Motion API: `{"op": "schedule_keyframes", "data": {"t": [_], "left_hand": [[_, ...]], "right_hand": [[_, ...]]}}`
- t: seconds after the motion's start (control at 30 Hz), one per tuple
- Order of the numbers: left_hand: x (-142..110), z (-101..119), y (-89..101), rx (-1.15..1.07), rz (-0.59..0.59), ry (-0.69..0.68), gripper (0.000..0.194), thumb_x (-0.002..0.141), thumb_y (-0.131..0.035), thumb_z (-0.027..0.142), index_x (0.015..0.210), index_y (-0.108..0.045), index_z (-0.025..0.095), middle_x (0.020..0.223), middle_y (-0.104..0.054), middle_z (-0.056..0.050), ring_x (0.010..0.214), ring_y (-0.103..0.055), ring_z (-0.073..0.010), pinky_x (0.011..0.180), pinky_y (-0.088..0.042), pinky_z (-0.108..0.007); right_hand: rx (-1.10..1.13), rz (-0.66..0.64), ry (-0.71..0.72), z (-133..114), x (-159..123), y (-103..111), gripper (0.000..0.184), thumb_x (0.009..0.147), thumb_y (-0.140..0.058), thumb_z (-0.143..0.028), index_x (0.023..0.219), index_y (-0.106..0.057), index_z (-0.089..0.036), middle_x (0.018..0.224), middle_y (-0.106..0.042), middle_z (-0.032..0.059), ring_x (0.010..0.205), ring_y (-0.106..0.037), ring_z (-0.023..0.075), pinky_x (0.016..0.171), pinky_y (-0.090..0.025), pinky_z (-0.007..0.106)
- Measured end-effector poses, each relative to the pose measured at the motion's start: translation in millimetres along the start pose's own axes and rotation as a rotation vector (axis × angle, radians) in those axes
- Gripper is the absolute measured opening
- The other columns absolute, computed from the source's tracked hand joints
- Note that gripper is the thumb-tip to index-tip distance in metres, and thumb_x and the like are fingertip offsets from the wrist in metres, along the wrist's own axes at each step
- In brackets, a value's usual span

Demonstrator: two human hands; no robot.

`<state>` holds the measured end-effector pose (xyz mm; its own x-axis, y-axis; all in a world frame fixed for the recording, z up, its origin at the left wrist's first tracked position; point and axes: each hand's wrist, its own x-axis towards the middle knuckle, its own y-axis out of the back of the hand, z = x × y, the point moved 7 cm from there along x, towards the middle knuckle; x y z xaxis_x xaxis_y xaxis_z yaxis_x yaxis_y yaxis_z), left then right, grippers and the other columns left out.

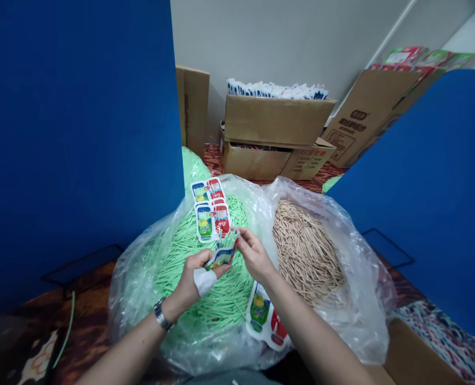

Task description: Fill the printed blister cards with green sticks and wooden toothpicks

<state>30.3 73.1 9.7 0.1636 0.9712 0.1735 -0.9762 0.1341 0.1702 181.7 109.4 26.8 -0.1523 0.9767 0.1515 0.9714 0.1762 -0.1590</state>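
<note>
My left hand, with a white wrap on the thumb and a watch on the wrist, grips a small printed packet. My right hand pinches the top of the same packet, where green sticks poke out. Both hands hover over a clear plastic bag full of green sticks. A stack of printed packets stands on the green heap just behind my hands. More packets lie under my right forearm.
A second clear bag with tan wooden sticks sits to the right. Blue partition panels stand left and right. Cardboard boxes, some filled with packets, are stacked behind. A loose green stick lies on the brown tabletop at left.
</note>
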Motion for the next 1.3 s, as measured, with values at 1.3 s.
{"op": "schedule_keyframes", "data": {"t": [1.3], "left_hand": [[121.7, -61.9, 54.1, 0.79, 0.264, 0.162, 0.037, 0.068, -0.062, 0.055, 0.073, -0.056, 0.018, 0.065, -0.06, -0.001, 0.058, -0.054, -0.0169, 0.053, -0.032, -0.025]], "right_hand": [[-1.311, -0.178, -0.354, 54.5, -116.5, 150.9, 0.032, 0.071, -0.069, -0.046, 0.082, -0.054, -0.02, 0.083, -0.059, 0.0015, 0.078, -0.055, 0.0181, 0.065, -0.039, 0.026]]}}
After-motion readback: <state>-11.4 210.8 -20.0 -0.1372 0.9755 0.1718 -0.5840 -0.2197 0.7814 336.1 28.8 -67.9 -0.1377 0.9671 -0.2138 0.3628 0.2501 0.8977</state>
